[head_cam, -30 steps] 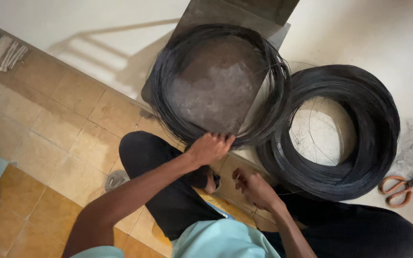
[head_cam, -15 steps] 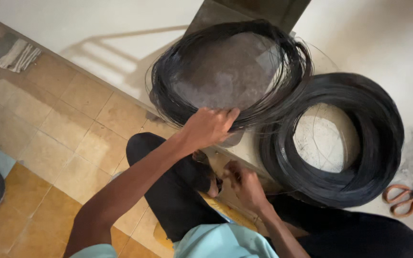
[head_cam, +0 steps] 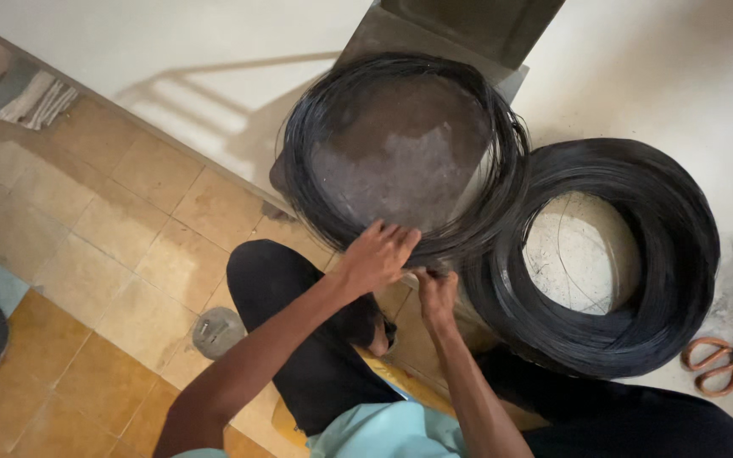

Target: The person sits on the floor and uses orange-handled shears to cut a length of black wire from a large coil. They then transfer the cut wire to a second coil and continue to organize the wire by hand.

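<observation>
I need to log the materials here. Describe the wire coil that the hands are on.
The thinner wire coil is a loose ring of many dark, thin wire loops, some strands straying from the bundle. It lies flat on a grey, dusty slab that shows through its open middle. Its right side meets the thicker coil beside it. The left hand rests on its near edge and the right hand pinches strands just beside it.

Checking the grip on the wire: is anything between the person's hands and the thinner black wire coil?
Nothing visible. The left hand rests directly on the thin wire coil's near edge, and the right hand pinches strands just beside it. The thick wire coil lies to the right, touching it.
</observation>
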